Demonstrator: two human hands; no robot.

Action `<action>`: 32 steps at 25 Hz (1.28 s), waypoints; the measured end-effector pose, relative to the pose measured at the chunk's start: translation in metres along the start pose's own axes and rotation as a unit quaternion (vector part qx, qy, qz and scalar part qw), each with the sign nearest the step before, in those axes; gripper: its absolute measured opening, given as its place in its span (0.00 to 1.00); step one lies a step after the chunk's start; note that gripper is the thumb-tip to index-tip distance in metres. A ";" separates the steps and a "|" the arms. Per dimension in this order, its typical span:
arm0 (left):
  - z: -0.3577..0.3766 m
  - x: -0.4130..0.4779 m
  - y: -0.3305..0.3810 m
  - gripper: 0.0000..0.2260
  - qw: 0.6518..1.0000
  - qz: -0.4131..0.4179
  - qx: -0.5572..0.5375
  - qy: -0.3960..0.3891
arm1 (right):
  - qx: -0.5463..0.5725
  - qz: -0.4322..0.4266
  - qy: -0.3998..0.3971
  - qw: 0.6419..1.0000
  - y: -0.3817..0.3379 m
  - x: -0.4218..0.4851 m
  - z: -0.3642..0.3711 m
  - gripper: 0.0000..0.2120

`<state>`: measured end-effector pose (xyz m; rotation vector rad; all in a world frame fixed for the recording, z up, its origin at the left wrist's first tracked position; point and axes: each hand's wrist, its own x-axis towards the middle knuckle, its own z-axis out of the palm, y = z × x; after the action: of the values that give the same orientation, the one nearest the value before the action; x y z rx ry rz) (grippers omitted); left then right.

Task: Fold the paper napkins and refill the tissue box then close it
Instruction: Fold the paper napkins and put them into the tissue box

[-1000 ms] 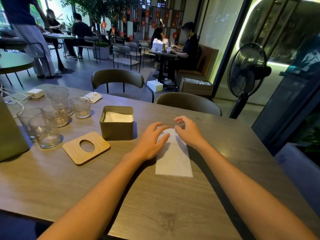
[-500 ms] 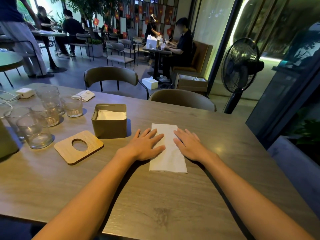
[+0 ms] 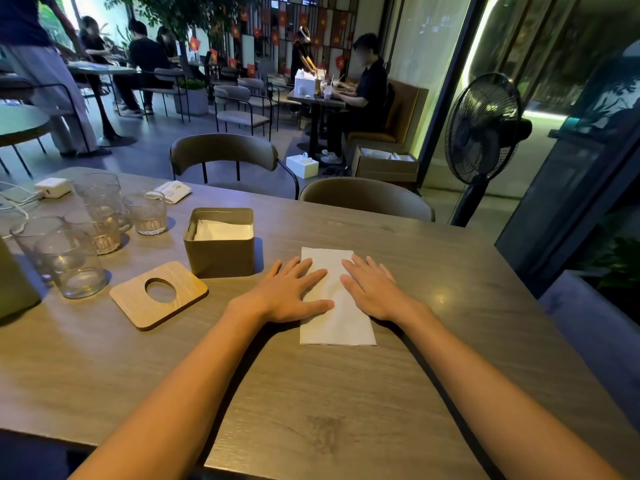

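Observation:
A white paper napkin (image 3: 334,306), folded into a long strip, lies flat on the wooden table (image 3: 346,410). My left hand (image 3: 291,292) rests palm down on its left side, fingers spread. My right hand (image 3: 372,289) presses flat on its right side. To the left stands the olive metal tissue box (image 3: 221,252), open at the top, with white folded napkins (image 3: 223,231) inside. Its wooden lid (image 3: 159,294), with a round hole, lies flat on the table in front and left of the box.
Several empty glasses (image 3: 74,268) stand at the table's left side, with a white charger (image 3: 52,187) and cable behind them. Two chairs (image 3: 367,199) face the far edge. A standing fan (image 3: 481,129) is at the right. People sit at other tables beyond.
Both hands slid from the napkin's far end back toward me and flattened out on it. The far end of the napkin now shows uncovered.

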<state>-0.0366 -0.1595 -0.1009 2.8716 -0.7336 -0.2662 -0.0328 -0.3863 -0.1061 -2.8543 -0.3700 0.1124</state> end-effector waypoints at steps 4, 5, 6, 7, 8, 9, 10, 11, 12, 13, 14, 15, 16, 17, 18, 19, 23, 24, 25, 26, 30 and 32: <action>0.002 -0.001 -0.003 0.35 0.995 -0.019 -0.088 0.045 | 0.036 0.025 0.095 0.995 0.001 0.005 -0.002 0.21; 0.003 0.000 -0.005 0.34 0.991 -0.023 -0.115 0.064 | 0.053 0.038 0.114 0.991 0.001 0.008 -0.004 0.20; 0.004 0.001 -0.007 0.32 0.988 -0.025 -0.130 0.080 | 0.073 0.049 0.122 0.989 -0.001 0.014 -0.005 0.19; 0.005 0.002 -0.009 0.30 0.987 -0.026 -0.131 0.088 | 0.097 0.059 0.117 0.987 -0.002 0.019 -0.007 0.20; 0.005 0.002 -0.010 0.29 0.988 -0.026 -0.126 0.089 | 0.121 0.069 0.104 0.985 -0.004 0.025 -0.010 0.23; 0.005 0.002 -0.010 0.28 0.989 -0.026 -0.120 0.087 | 0.136 0.077 0.089 0.984 -0.007 0.032 -0.013 0.25; 0.005 0.002 -0.010 0.27 0.989 -0.028 -0.119 0.084 | 0.141 0.083 0.078 0.983 -0.009 0.038 -0.016 0.26; 0.005 0.002 -0.009 0.27 0.989 -0.031 -0.120 0.084 | 0.138 0.085 0.073 0.984 -0.011 0.044 -0.018 0.26; 0.005 0.002 -0.009 0.26 0.988 -0.034 -0.123 0.085 | 0.132 0.086 0.073 0.985 -0.012 0.049 -0.019 0.25; 0.006 0.001 -0.009 0.26 0.988 -0.034 -0.125 0.086 | 0.124 0.087 0.075 0.986 -0.013 0.053 -0.019 0.24; 0.006 0.000 -0.008 0.26 0.987 -0.033 -0.126 0.089 | 0.119 0.089 0.076 0.986 -0.013 0.057 -0.018 0.23; 0.006 -0.001 -0.008 0.26 0.988 -0.030 -0.125 0.091 | 0.118 0.093 0.074 0.986 -0.012 0.059 -0.017 0.21; 0.005 -0.002 -0.007 0.27 0.988 -0.025 -0.124 0.092 | 0.121 0.098 0.073 0.985 -0.011 0.062 -0.016 0.18; 0.004 -0.003 -0.007 0.27 0.988 -0.020 -0.123 0.093 | 0.126 0.102 0.071 0.984 -0.011 0.063 -0.016 0.14; 0.003 -0.003 -0.006 0.27 0.988 -0.018 -0.123 0.095 | 0.131 0.104 0.070 0.983 -0.010 0.063 -0.017 0.11; 0.003 -0.003 -0.006 0.28 0.987 -0.018 -0.124 0.097 | 0.134 0.104 0.070 0.983 -0.010 0.064 -0.019 0.08; 0.003 -0.001 -0.005 0.27 0.986 -0.021 -0.131 0.097 | 0.168 0.101 0.079 0.977 -0.007 0.061 -0.023 0.05; 0.004 -0.001 -0.006 0.28 0.986 -0.022 -0.133 0.096 | 0.177 0.098 0.085 0.976 -0.007 0.059 -0.024 0.05; 0.004 0.000 -0.006 0.28 0.986 -0.021 -0.132 0.097 | 0.183 0.093 0.092 0.974 -0.006 0.056 -0.025 0.04; 0.005 -0.001 -0.006 0.28 0.986 -0.018 -0.131 0.099 | 0.189 0.083 0.100 0.973 -0.005 0.053 -0.026 0.04; 0.001 -0.003 -0.002 0.32 0.960 -0.011 -0.236 0.153 | 0.237 0.024 0.129 0.963 -0.004 0.038 -0.037 0.06; -0.004 -0.004 0.000 0.43 0.920 -0.038 -0.329 0.210 | 0.268 0.006 0.147 0.952 -0.005 0.027 -0.045 0.06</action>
<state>-0.0394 -0.1574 -0.0967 2.1994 -0.3543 0.0895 -0.0027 -0.3853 -0.0630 -2.2889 -0.2169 -0.1840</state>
